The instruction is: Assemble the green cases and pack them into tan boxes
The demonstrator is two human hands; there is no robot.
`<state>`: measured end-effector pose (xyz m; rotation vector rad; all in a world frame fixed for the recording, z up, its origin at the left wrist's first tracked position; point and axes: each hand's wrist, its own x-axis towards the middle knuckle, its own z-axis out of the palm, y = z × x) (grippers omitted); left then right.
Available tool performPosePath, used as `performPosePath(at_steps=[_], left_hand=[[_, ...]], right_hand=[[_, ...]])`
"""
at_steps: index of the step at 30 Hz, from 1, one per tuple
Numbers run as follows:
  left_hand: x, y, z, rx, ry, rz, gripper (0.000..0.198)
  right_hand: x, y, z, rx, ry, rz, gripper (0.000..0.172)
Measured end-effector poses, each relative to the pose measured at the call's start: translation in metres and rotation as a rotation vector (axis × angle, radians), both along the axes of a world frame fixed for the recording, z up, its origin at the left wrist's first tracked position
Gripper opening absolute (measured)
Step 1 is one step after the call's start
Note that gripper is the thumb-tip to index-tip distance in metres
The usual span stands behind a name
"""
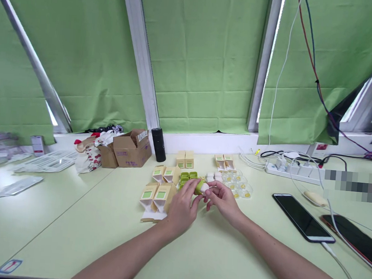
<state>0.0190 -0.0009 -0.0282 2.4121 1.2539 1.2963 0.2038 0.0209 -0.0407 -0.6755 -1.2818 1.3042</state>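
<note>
Between my hands, above the table, is a small green and white piece [202, 188]. My left hand [183, 204] grips its green side, and the fingers of my right hand [221, 199] close on its white side. Just behind them stand several green square cups [184, 175] and small white pieces [214, 176]. Clear plastic cups with yellow centres [243, 189] lie to the right. Left of my left hand are open kraft boxes with green labels [155, 196], and smaller kraft boxes [185, 159] stand farther back.
Two phones, one black-screened [303, 216] and one at the edge [356, 241], lie at right with cables. A power strip [295, 171] is behind them. A cardboard box [132, 150], black cylinder [158, 145] and patterned bag [88, 157] stand at back left.
</note>
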Motion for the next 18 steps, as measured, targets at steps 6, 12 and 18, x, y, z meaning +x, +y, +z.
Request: performPosePath(at_steps=[6,12,18], left_hand=[[0.002,-0.001,-0.001,-0.367,-0.362,-0.154,0.060],[0.005,0.007,-0.001,-0.480,-0.661,-0.339,0.061],[0.007,0.011,-0.005,-0.555,-0.698,-0.425,0.058]], right_hand=[[0.002,-0.004,0.001,0.112,-0.095,-0.014,0.044],[0.005,-0.010,0.003,0.444,-0.399,-0.304,0.028],[0.007,-0.013,0.001,0.787,-0.624,-0.382,0.044]])
